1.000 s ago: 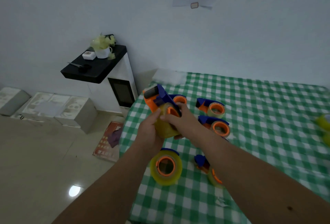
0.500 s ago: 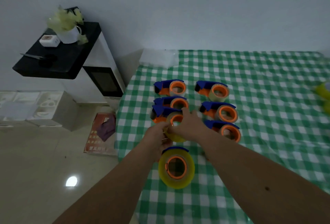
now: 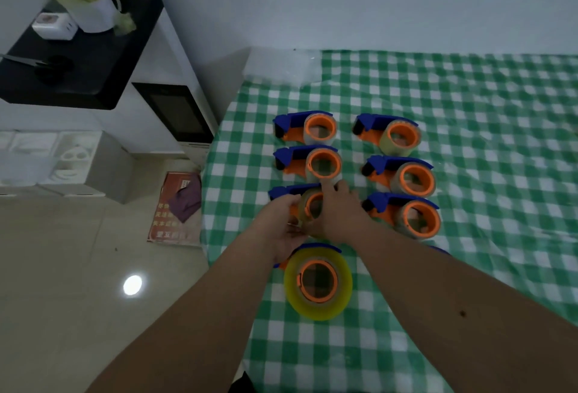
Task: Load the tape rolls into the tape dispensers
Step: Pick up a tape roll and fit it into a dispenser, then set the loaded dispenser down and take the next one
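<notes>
Hands: left hand [image 3: 281,223] | right hand [image 3: 339,209] | both gripping tape dispenser [image 3: 301,201]

Green checked tablecloth [image 3: 469,104], black-topped white cabinet [image 3: 93,57], white mug of yellow flowers [image 3: 90,1], scissors [image 3: 28,62]

Seven blue-orange dispensers [image 3: 305,126] (all loaded) lie in two columns.
</notes>
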